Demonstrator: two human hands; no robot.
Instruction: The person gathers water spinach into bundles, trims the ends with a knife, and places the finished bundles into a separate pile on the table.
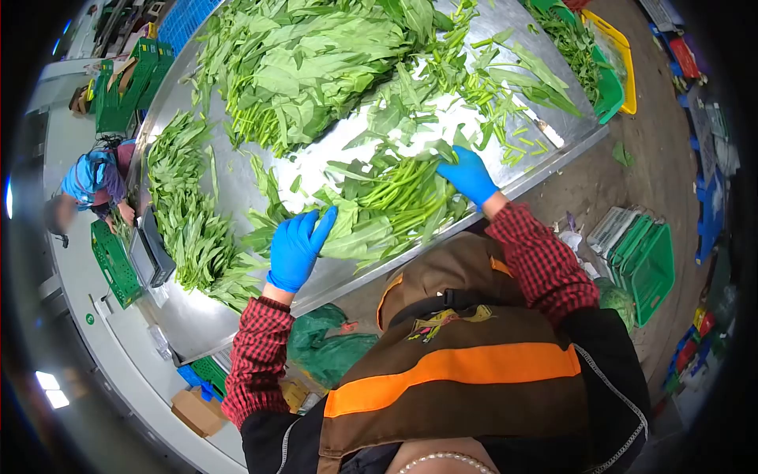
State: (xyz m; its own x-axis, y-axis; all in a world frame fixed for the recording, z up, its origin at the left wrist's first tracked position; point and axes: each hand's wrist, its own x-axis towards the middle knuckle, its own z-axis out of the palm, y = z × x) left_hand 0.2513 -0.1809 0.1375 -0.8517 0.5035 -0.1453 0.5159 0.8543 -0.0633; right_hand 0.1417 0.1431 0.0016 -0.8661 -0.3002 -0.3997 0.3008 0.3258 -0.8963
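A loose bunch of water spinach (395,197), long green stems with pointed leaves, lies near the front edge of a metal table (545,166). At its left side is my left hand (298,246) in a blue glove, fingers stretched and thumb apart, beside the leaves. My right hand (471,175), gloved in blue too, has its fingers curled against the stems and leaves at the bunch's right end; its fingertips are partly hidden. Behind the bunch rises a big heap of water spinach (308,71). A knife (545,130) with a pale handle rests to the right, among cut stem pieces.
Bundled greens (185,205) line the table's left side. Beyond them a person (95,178) in blue reaches toward a dark scale-like device (154,245). Green crates (643,265) stand on the floor at right; a green crate (608,91) and a yellow crate (620,55) adjoin the far right corner.
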